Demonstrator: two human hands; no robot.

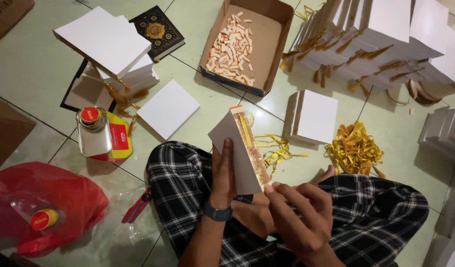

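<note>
An unbound white book block (236, 154) stands upright just above the person's lap, near the middle of the scene, spine side turned up so its glue-streaked edge with a yellow ribbon (246, 131) laid along it shows. The left hand (221, 174) holds it from behind, fingers (227, 151) stretched flat up the white face and the thumb wrapped round the near side, so the grip is closed on the block. The right hand (299, 213) sits at the block's lower right corner, its fingertips pinched together against the spine edge (whether something small lies between them cannot be told). A dark watch (217, 213) circles the left wrist, and both arms rest over crossed legs in black-and-white checked cloth (183, 173).

On the tiled floor (35, 69) just right of the block lie loose yellow ribbons (278, 148), then a short stack of white blocks (312, 116) and a heap of gold ribbon (355, 148). Far right, long rows of white blocks (380, 34) with gold tassels lean together. Far centre is a cardboard tray (279, 29) of small orange-and-white strips (231, 47). To the left are a single white block (168, 109), a glue tin with a red cap (95, 132), more white blocks (106, 42), a black book with gold ornament (157, 30), and, nearer, a red plastic bag (44, 207) and a red cutter (137, 206).
</note>
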